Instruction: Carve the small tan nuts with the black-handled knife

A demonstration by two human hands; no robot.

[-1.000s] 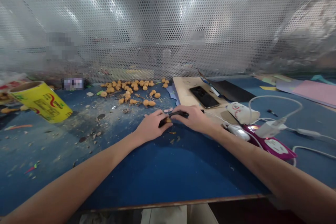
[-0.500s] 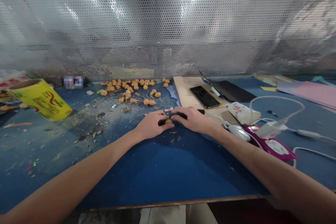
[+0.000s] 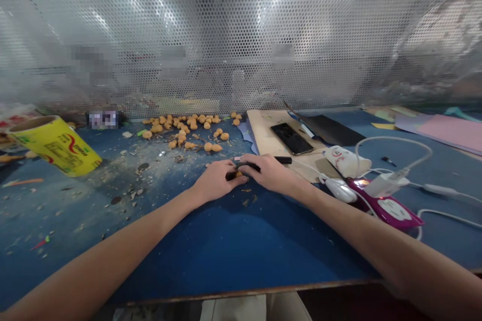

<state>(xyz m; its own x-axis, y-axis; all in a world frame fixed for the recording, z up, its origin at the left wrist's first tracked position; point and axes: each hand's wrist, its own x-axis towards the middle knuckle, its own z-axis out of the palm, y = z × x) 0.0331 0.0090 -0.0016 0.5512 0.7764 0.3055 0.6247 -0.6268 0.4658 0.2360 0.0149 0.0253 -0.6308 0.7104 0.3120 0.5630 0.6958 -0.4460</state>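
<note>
My left hand (image 3: 215, 179) is closed around a small tan gourd (image 3: 239, 174), of which only a bit shows between the fingertips. Something black also lies along those fingers; I cannot make out what it is. My right hand (image 3: 268, 173) meets the left one and grips a slim black tool (image 3: 250, 165), its working end hidden at the gourd. Just behind the right hand lies a black stick-like object (image 3: 283, 159). Tan crumbs (image 3: 246, 201) are scattered on the blue tabletop (image 3: 226, 246) below the hands.
A heap of small gourds (image 3: 184, 128) lies toward the perforated metal screen (image 3: 226, 25). A yellow tape roll (image 3: 60, 148) stands left amid debris. To the right are a phone (image 3: 292, 138) on a board (image 3: 259, 130), a white cup (image 3: 346, 160) and a magenta power strip (image 3: 391, 205) with cables.
The view has shifted very slightly. Both hands stay together at the same place, and the right fingers have curled a little over the gourd.
</note>
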